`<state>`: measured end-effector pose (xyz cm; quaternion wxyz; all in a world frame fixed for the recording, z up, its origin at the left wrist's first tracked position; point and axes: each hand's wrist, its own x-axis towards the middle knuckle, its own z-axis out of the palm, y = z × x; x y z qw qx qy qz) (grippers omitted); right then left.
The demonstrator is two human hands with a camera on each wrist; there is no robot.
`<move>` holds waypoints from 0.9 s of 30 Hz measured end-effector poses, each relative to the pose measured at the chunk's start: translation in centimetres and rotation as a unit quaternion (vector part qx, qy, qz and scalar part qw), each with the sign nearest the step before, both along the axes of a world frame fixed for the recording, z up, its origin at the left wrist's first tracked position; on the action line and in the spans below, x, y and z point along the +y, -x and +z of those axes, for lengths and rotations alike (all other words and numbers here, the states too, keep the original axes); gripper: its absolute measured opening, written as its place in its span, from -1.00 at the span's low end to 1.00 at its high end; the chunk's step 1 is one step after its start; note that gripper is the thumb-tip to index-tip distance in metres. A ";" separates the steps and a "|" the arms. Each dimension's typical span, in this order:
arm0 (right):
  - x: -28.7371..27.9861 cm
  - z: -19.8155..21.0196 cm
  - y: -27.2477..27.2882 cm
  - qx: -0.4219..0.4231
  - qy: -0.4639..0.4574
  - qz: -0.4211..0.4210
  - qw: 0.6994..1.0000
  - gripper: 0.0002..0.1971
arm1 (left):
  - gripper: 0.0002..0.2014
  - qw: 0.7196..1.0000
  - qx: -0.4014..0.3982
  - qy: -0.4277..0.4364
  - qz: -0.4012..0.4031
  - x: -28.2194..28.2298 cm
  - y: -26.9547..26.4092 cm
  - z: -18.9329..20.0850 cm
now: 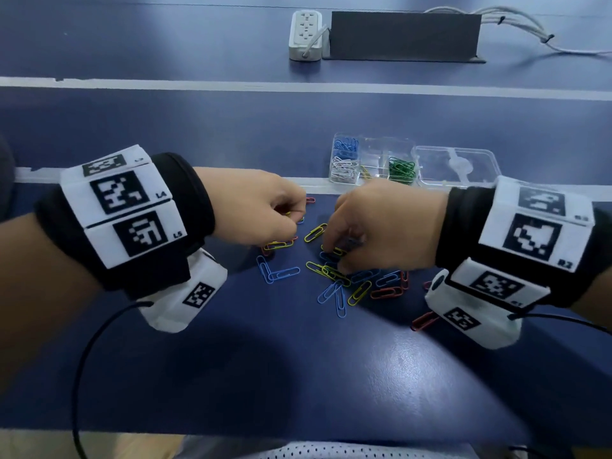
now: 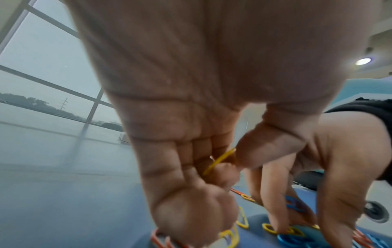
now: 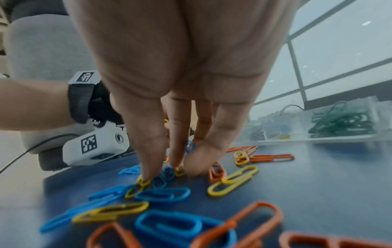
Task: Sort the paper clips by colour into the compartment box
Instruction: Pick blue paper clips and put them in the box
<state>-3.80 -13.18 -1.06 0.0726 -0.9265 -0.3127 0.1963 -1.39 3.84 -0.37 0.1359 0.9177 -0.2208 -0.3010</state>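
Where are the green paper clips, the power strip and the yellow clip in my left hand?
green paper clips [image 1: 401, 168], head view, middle of the pile.
power strip [image 1: 305, 34], head view, its socket face.
yellow clip [image 2: 219, 161], left wrist view, mid-wire.

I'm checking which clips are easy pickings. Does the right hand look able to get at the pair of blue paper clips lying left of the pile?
Probably yes. The pair of blue paper clips lies flat on the blue table with nothing on it, and the right hand already works the pile beside it.
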 end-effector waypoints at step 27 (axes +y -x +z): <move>-1.1 -0.1 -0.4 0.074 -0.081 -0.144 0.983 -0.74 | -0.81 0.990 0.079 0.116 0.021 0.0 0.3 -1.0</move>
